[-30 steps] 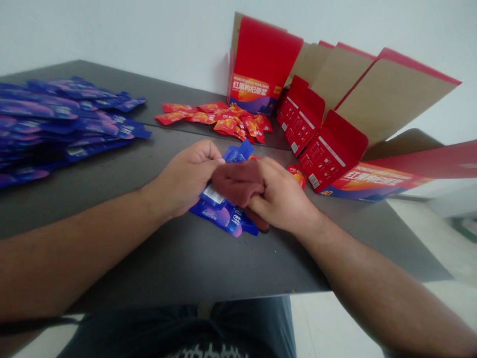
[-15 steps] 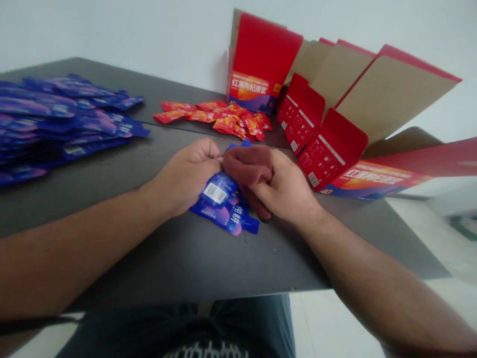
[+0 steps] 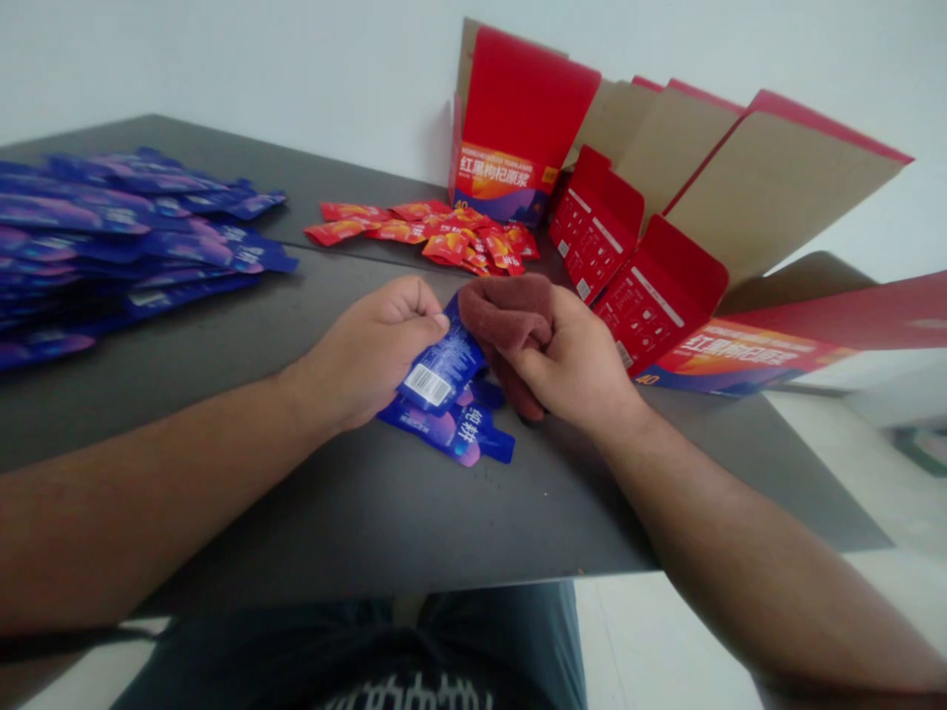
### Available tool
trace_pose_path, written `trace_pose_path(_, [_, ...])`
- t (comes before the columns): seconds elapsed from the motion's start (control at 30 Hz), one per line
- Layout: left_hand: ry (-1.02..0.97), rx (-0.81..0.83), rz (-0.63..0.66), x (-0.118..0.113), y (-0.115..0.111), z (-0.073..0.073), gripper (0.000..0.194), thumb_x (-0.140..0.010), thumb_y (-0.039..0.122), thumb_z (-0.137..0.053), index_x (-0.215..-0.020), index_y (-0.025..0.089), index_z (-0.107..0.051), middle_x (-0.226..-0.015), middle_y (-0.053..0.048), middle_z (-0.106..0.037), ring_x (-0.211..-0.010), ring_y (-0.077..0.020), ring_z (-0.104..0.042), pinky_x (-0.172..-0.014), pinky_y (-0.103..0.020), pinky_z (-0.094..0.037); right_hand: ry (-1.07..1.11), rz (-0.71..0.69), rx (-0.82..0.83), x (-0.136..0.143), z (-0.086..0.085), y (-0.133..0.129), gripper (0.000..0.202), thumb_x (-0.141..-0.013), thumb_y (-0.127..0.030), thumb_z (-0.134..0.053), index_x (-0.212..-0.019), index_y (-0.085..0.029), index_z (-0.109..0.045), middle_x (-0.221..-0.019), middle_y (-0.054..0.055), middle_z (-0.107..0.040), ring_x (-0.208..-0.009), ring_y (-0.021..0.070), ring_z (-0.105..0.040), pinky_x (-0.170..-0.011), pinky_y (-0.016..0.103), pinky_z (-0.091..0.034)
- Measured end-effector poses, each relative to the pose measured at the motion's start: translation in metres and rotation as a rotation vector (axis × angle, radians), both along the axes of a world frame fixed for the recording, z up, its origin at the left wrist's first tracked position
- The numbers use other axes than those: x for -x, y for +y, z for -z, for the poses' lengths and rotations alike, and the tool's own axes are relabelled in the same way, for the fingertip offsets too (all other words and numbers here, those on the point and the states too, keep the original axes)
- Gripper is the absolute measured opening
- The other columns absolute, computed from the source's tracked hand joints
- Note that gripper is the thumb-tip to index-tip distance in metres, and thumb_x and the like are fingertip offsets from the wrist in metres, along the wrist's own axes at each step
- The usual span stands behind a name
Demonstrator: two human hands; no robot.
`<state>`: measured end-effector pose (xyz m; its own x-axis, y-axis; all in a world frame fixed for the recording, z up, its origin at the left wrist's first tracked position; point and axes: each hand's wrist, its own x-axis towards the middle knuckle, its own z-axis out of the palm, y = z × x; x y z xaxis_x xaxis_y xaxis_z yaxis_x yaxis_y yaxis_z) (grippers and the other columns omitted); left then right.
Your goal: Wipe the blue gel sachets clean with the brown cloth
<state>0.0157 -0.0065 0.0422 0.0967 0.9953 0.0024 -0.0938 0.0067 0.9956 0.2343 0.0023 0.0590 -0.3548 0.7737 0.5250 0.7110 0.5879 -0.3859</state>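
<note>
Between thumb and fingers my left hand pinches the edge of a blue pouch, whose barcode side faces up. A folded brown cloth is gripped in my right hand, just right of the pouch and covering part of its far end. Beneath the held pouch, at least one other blue pouch with pink shapes and white lettering lies on the dark grey table. The fingertips of my right hand are hidden by the cloth.
A large pile of blue pouches lies on the left. Small red-orange sachets are heaped behind my hands. Open red cartons stand at the back and right, some with flaps up. The table's front edge is near my lap.
My right hand and the cloth have shifted slightly right, uncovering more of the held pouch's printed side. My left hand has barely moved.
</note>
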Motion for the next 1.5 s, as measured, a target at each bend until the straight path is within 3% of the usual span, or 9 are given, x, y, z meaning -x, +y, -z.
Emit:
trace_pose_path(0.2, [0.077,-0.077,-0.067,0.001,0.003,-0.002,0.014,-0.081,0.019,-0.069,-0.076,0.021,-0.056,-0.065,0.002,-0.054,-0.055,-0.0108,-0.045,-0.051,-0.026,-0.032,-0.159,-0.348,0.026,0.016,0.007,-0.025,0.011,-0.084,-0.017,-0.063,-0.094,-0.022,-0.061,-0.099,0.008,-0.068,-0.09,0.0243,-0.065,-0.076,0.037,-0.053])
trace_pose_path(0.37, [-0.013,0.011,-0.038,-0.001,0.002,-0.002,0.016,-0.081,0.019,-0.068,-0.079,0.023,-0.053,-0.059,0.004,-0.05,-0.045,-0.0104,-0.042,-0.045,-0.026,-0.029,-0.049,-0.01,-0.017,0.004,-0.001,-0.008,0.021,-0.087,-0.026,-0.07,-0.107,-0.022,-0.067,-0.102,0.009,-0.073,-0.097,0.03,-0.068,-0.083,0.043,-0.055])
trace_pose_path(0.47, [-0.01,0.012,-0.015,-0.001,0.001,0.0,0.014,-0.084,0.022,-0.068,-0.081,0.023,-0.055,-0.058,0.004,-0.05,-0.044,-0.011,-0.043,-0.045,-0.026,-0.031,0.024,0.058,0.008,-0.001,-0.003,0.0,0.027,-0.09,-0.03,-0.07,-0.117,-0.022,-0.067,-0.112,0.01,-0.075,-0.103,0.0317,-0.069,-0.087,0.046,-0.056])
trace_pose_path(0.7, [0.071,-0.069,-0.072,0.001,0.003,-0.002,0.014,-0.08,0.018,-0.069,-0.076,0.021,-0.055,-0.064,0.002,-0.053,-0.053,-0.0099,-0.045,-0.049,-0.024,-0.032,-0.143,-0.336,0.037,0.016,0.008,-0.022,0.012,-0.081,-0.018,-0.063,-0.092,-0.022,-0.06,-0.095,0.006,-0.068,-0.089,0.0245,-0.065,-0.078,0.037,-0.053])
trace_pose_path(0.97, [-0.005,0.008,-0.02,-0.001,0.001,0.002,0.015,-0.084,0.022,-0.069,-0.082,0.023,-0.054,-0.058,0.004,-0.049,-0.044,-0.0103,-0.043,-0.045,-0.025,-0.03,0.049,0.054,0.007,-0.004,-0.001,0.005,0.027,-0.087,-0.029,-0.071,-0.113,-0.022,-0.067,-0.109,0.009,-0.076,-0.102,0.0309,-0.07,-0.089,0.045,-0.057])
trace_pose_path(1.1, [0.009,-0.011,-0.043,-0.001,0.001,0.0,0.017,-0.082,0.02,-0.069,-0.08,0.023,-0.053,-0.061,0.003,-0.051,-0.047,-0.0109,-0.044,-0.046,-0.026,-0.03,0.017,-0.1,0.033,0.004,0.001,-0.005,0.025,-0.087,-0.026,-0.069,-0.112,-0.022,-0.067,-0.109,0.009,-0.075,-0.101,0.0283,-0.069,-0.091,0.044,-0.056])
trace_pose_path(1.2, [0.06,-0.063,-0.059,0.001,0.002,-0.001,0.015,-0.081,0.019,-0.07,-0.078,0.022,-0.055,-0.065,0.002,-0.053,-0.053,-0.0109,-0.045,-0.049,-0.027,-0.031,-0.129,-0.316,0.056,0.014,0.006,-0.02,0.015,-0.082,-0.02,-0.065,-0.096,-0.023,-0.061,-0.098,0.006,-0.071,-0.091,0.0245,-0.066,-0.08,0.038,-0.055])
trace_pose_path(1.27, [0.072,-0.081,-0.055,0.001,0.003,-0.001,0.014,-0.082,0.02,-0.07,-0.077,0.021,-0.056,-0.065,0.002,-0.053,-0.054,-0.0107,-0.044,-0.05,-0.027,-0.031,-0.166,-0.341,0.057,0.015,0.008,-0.022,0.013,-0.082,-0.019,-0.064,-0.092,-0.023,-0.059,-0.096,0.006,-0.068,-0.089,0.0238,-0.065,-0.077,0.036,-0.053])
trace_pose_path(1.5, [0.005,0.015,-0.025,-0.001,0.002,0.0,0.015,-0.084,0.023,-0.069,-0.082,0.024,-0.054,-0.059,0.003,-0.05,-0.046,-0.0116,-0.043,-0.046,-0.027,-0.029,0.052,0.03,0.01,-0.003,-0.001,0.003,0.027,-0.088,-0.027,-0.07,-0.114,-0.021,-0.066,-0.11,0.01,-0.075,-0.103,0.0305,-0.07,-0.089,0.044,-0.055])
